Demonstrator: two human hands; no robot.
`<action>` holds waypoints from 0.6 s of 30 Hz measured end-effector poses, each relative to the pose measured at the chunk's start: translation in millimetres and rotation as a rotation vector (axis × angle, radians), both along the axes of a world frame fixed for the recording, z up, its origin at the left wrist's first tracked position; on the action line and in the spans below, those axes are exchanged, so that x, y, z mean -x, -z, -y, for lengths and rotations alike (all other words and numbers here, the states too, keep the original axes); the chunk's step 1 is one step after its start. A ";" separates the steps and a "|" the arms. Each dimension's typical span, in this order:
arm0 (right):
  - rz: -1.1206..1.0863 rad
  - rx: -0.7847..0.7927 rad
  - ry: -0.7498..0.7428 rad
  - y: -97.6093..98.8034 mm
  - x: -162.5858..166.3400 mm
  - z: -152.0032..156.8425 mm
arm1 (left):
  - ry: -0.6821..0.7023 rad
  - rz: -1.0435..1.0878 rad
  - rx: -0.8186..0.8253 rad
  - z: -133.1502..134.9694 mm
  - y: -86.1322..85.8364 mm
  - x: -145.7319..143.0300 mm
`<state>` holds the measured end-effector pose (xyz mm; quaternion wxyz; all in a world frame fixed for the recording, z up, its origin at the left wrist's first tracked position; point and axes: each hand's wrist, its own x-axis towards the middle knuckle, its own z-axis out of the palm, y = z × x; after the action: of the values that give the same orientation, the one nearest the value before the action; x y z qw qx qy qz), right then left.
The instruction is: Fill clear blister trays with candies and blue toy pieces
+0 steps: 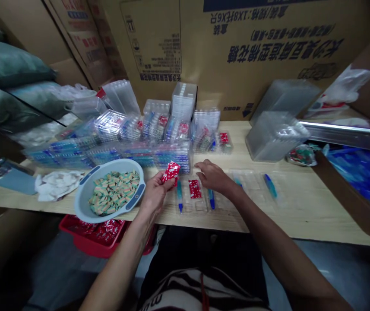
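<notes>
My left hand (157, 189) grips a small stack of red printed packets (172, 171) between thumb and fingers. My right hand (213, 175) hovers just above the table with slightly bent fingers apart and nothing visible in them. Between the hands lies a clear plastic tray (189, 206) with one red packet (194, 189) in it. A blue pen-like stick (180, 196) lies at the tray's left side. Another blue stick (211, 199) lies to its right, under my right wrist. Further right, more clear trays (252, 183) lie flat, partly behind my right arm, with a blue stick (270, 185) in one.
A bowl (78, 196) of striped pieces stands at left, above a red bin (89, 246) of red packets. Filled clear trays (172, 156) line the back. Empty trays (270, 136) are stacked at right, beside a box (343, 194) of blue sticks.
</notes>
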<state>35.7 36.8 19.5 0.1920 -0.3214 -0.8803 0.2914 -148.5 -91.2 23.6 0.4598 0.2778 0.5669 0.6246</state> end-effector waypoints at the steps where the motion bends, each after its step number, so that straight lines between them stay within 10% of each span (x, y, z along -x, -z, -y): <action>1: -0.086 0.091 -0.013 -0.8 1.1 2.7 | 0.003 -0.020 0.000 -1.6 2.2 -3.3; 8: -0.410 0.561 0.097 2.3 -9.4 10.5 | 0.073 0.006 -0.028 -29.5 10.5 -48.2; 13: -0.436 0.276 0.399 -19.6 -84.9 -39.0 | 0.054 -0.106 -0.023 -45.8 5.2 -51.6; 18: 0.177 0.043 0.489 -41.8 -158.7 -73.5 | 0.242 -0.178 -0.015 -62.3 5.6 -60.2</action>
<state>194.4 110.3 61.3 0.1721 -0.5530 -0.7833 0.2258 -88.3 -28.8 18.0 0.4775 0.4015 0.5631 0.5419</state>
